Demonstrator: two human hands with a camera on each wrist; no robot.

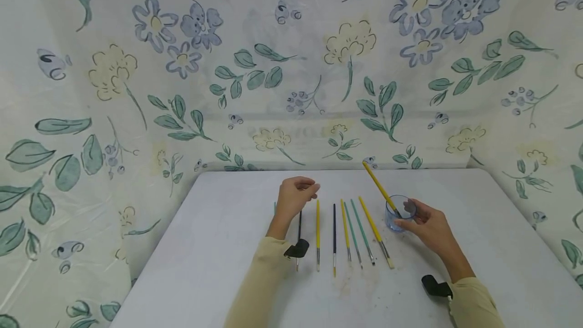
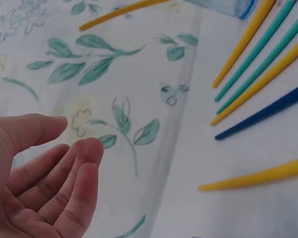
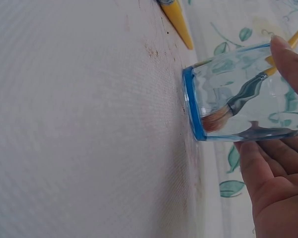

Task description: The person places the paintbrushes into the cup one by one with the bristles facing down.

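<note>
My right hand [image 1: 431,226] grips a clear blue-tinted glass [image 1: 391,222] at the right of the table, thumb on one side and fingers on the other. One yellow paintbrush [image 1: 377,182] leans in that glass, its reddish-brown bristles at the bottom in the right wrist view. Held above the far ends of the brushes at the left, my left hand [image 1: 291,200] has loosely bent fingers and nothing between thumb and fingertips. Beneath it lies a dark paintbrush [image 1: 299,227], partly hidden by the wrist. Beside that are a yellow paintbrush [image 1: 318,232] and a dark blue paintbrush [image 1: 334,237].
Further right in the row lie a thin yellow brush [image 1: 345,227], two green brushes [image 1: 360,227] and a thicker yellow brush [image 1: 373,224], bristles toward me. Small brownish specks mark the white table [image 1: 209,247]. A flowered sheet [image 1: 273,95] hangs behind and at both sides.
</note>
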